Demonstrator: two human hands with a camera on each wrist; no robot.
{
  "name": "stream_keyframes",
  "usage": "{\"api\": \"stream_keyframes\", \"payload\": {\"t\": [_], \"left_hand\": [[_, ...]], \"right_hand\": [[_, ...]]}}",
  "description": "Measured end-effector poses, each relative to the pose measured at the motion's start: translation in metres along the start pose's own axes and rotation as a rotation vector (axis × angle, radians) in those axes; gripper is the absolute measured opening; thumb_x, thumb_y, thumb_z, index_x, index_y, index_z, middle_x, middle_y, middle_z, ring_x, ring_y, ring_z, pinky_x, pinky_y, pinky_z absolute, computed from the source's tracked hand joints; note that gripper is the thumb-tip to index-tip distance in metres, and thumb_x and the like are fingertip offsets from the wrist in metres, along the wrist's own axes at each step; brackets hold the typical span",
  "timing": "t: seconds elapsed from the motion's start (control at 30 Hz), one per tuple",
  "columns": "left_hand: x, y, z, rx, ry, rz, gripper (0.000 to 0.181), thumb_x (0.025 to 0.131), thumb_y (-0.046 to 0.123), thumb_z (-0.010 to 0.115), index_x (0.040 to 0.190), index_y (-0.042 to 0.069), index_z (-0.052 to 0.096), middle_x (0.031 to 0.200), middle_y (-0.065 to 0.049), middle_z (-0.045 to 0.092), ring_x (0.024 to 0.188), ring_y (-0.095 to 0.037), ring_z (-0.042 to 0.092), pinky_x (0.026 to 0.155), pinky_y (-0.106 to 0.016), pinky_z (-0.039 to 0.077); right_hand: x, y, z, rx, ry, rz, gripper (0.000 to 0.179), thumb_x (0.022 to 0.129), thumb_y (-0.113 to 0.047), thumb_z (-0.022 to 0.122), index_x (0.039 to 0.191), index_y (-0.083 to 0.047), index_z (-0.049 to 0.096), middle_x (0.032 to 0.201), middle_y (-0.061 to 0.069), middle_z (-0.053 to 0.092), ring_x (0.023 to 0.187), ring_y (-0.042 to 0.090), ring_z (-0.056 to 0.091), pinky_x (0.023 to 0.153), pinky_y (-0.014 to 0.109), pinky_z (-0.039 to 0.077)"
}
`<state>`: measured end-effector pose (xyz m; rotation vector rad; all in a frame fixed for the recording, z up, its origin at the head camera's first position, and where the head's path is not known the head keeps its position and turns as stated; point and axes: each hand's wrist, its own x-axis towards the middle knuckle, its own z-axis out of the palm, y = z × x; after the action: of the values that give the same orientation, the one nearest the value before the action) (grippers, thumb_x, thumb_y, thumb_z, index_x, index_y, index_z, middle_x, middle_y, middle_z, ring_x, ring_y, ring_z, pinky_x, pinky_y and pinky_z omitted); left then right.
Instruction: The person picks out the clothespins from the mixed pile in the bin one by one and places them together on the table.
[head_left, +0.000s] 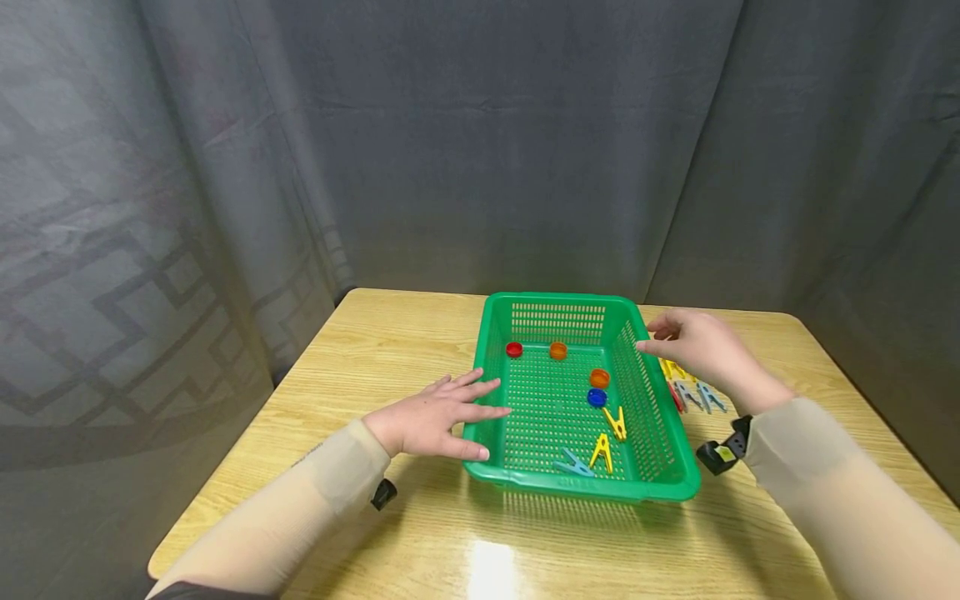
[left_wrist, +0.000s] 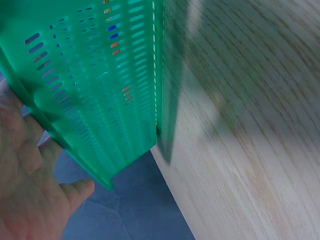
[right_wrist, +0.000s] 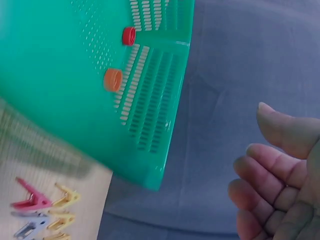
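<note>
A green plastic basket [head_left: 581, 482] stands on the table. Spread, mostly straight fingers of my left hand [head_left: 435, 418] reach over its left rim; whether they touch it, I cannot tell. My right hand [head_left: 708, 348] is raised at the right rim, fingers loosely bent, with nothing between them in the right wrist view. Inside the basket lie a red bottle cap [head_left: 513, 350], two orange caps [head_left: 558, 351] and a blue cap [head_left: 597, 398]. Nearer its front are two yellow clothespins [head_left: 602, 452] and a light blue clothespin [head_left: 574, 463].
Right of the basket, several more clothespins lie on the table [head_left: 405, 333]: a red one [right_wrist: 32, 197], yellow ones [right_wrist: 65, 195], and grey-blue ones [head_left: 709, 398]. The right arm partly covers that area. Grey curtains [head_left: 480, 150] hang behind the table and at both sides.
</note>
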<state>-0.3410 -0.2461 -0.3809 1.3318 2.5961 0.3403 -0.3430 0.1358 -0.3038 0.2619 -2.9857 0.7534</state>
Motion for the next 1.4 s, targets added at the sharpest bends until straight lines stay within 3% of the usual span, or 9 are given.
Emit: {"api": "stream_keyframes", "payload": {"t": [0.4, 0.6, 0.8, 1.07, 1.23, 1.4], "left_hand": [[0.001, -0.001, 0.001, -0.003, -0.007, -0.007, 0.067, 0.09, 0.065, 0.049, 0.148, 0.035, 0.037, 0.161, 0.003, 0.011, 0.147, -0.018, -0.005, 0.113, -0.057, 0.006], [0.0, -0.001, 0.0, -0.002, -0.001, 0.0, 0.067, 0.09, 0.064, 0.05, 0.148, 0.032, 0.039, 0.161, 0.001, 0.012, 0.147, -0.02, -0.004, 0.113, -0.059, 0.007], [0.0, 0.0, 0.0, -0.005, -0.007, -0.015, 0.066, 0.089, 0.066, 0.049, 0.148, 0.037, 0.037, 0.161, 0.006, 0.01, 0.147, -0.017, -0.005, 0.113, -0.058, 0.007], [0.0, 0.0, 0.001, 0.001, -0.01, -0.033, 0.066, 0.088, 0.07, 0.046, 0.147, 0.043, 0.035, 0.161, 0.009, 0.01, 0.147, -0.014, -0.005, 0.114, -0.056, 0.007], [-0.001, 0.0, 0.001, -0.001, -0.007, -0.025, 0.067, 0.088, 0.068, 0.047, 0.147, 0.04, 0.037, 0.161, 0.009, 0.01, 0.147, -0.015, -0.005, 0.113, -0.057, 0.007], [-0.002, 0.0, 0.001, -0.003, -0.005, -0.023, 0.066, 0.088, 0.067, 0.049, 0.147, 0.039, 0.037, 0.161, 0.008, 0.01, 0.147, -0.015, -0.005, 0.113, -0.057, 0.007]], "right_hand": [[0.014, -0.033, 0.018, -0.027, -0.075, -0.153, 0.039, 0.088, -0.03, 0.071, 0.115, -0.003, 0.066, 0.108, 0.012, 0.065, 0.098, 0.029, 0.06, 0.084, 0.048, 0.048], [0.021, -0.048, 0.033, -0.017, -0.149, -0.22, 0.031, 0.086, -0.027, 0.074, 0.109, -0.007, 0.069, 0.107, 0.007, 0.066, 0.096, 0.024, 0.061, 0.084, 0.046, 0.05], [0.028, -0.058, 0.051, -0.022, -0.247, -0.293, 0.025, 0.084, -0.024, 0.075, 0.105, -0.01, 0.07, 0.104, 0.002, 0.067, 0.095, 0.022, 0.061, 0.084, 0.043, 0.05], [0.035, -0.062, 0.074, -0.048, -0.381, -0.303, 0.017, 0.083, -0.024, 0.076, 0.095, -0.013, 0.07, 0.09, -0.005, 0.065, 0.078, 0.011, 0.058, 0.074, 0.035, 0.051], [0.036, -0.066, 0.087, -0.119, -0.514, -0.276, 0.013, 0.083, -0.025, 0.076, 0.083, -0.015, 0.067, 0.08, -0.006, 0.062, 0.068, 0.012, 0.053, 0.063, 0.031, 0.047], [0.036, -0.066, 0.103, -0.183, -0.594, -0.215, 0.019, 0.082, -0.026, 0.077, 0.075, -0.013, 0.066, 0.072, -0.004, 0.059, 0.063, 0.012, 0.047, 0.057, 0.029, 0.041]]}}
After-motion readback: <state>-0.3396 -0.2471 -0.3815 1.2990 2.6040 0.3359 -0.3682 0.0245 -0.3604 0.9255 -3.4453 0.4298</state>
